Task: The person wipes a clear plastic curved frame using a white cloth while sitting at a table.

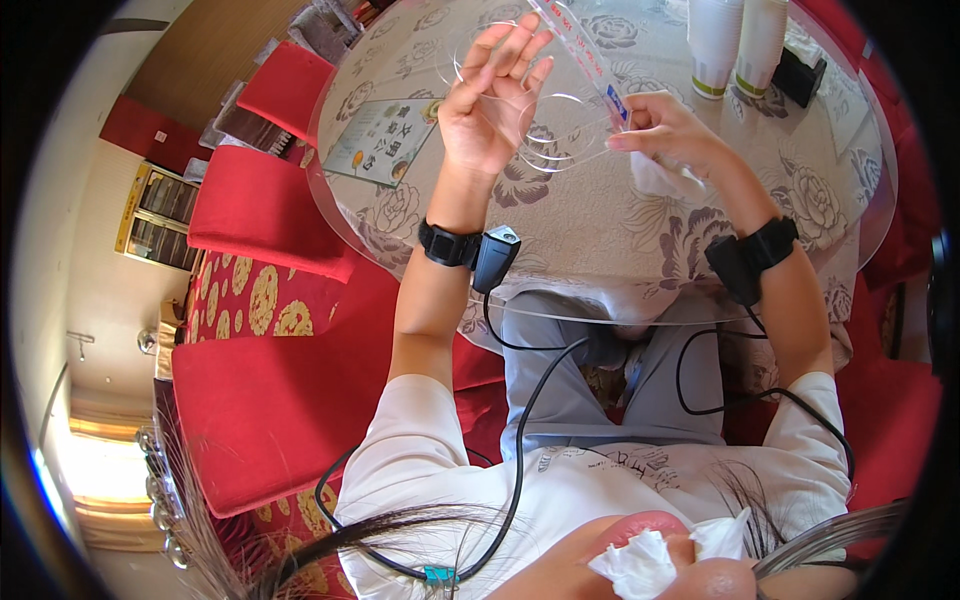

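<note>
My left hand [490,105] is raised over the table, palm toward me and fingers curled. Loops of thin clear tubing [547,168] run around it, seemingly held between thumb and fingers. To its right, my right hand [665,135] pinches the lower end of a long clear plastic strip wrapper [585,55]. Red print and a blue patch mark this wrapper, which slants up to the left and leaves the frame at the top. Crumpled white, thin material [665,182] hangs below my right hand; I cannot tell whether it is tissue or film.
A glass-topped round table [560,240] with a floral cloth lies before me. On it are a printed card [380,140], stacked paper cups [714,50] and a black box [798,78]. Red chairs [265,210] stand at left. Black cables [520,440] run from both wrist-strapped devices.
</note>
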### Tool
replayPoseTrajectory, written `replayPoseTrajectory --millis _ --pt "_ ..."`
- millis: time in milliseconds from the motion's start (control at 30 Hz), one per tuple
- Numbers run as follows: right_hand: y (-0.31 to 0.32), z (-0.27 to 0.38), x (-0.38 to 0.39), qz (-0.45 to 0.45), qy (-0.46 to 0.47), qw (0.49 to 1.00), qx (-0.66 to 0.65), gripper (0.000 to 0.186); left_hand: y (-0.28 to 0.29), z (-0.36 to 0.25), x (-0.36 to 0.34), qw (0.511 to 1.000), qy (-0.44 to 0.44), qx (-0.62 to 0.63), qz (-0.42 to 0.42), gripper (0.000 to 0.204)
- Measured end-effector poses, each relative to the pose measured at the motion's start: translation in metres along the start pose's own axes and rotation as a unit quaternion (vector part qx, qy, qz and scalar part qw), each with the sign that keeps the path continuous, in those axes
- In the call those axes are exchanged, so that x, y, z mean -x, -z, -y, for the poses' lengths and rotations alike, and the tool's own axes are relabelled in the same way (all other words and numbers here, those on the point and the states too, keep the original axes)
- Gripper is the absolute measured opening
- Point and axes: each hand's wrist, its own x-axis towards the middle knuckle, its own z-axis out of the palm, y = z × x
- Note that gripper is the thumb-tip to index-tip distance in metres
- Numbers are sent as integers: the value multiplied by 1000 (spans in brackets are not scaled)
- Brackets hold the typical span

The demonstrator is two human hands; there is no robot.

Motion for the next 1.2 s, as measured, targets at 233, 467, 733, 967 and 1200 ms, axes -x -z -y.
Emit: replayPoseTrajectory --millis 233,467,733,967,1200 --pt "0 -4 -3 -2 0 999 35 37 9 2 0 1000 1 0 -17 39" --pt "-3 0 0 -7 -14 999 38 30 9 0 2 999 51 14 4 51" --pt "-2 -5 -2 -7 12 999 30 24 7 1 2 994 73 79 8 63" --pt "0 -14 -6 -5 26 999 35 36 10 0 4 993 91 68 0 67" --pt "-1 -5 -1 -6 -3 1000 28 23 -4 0 4 990 93 109 -10 64"
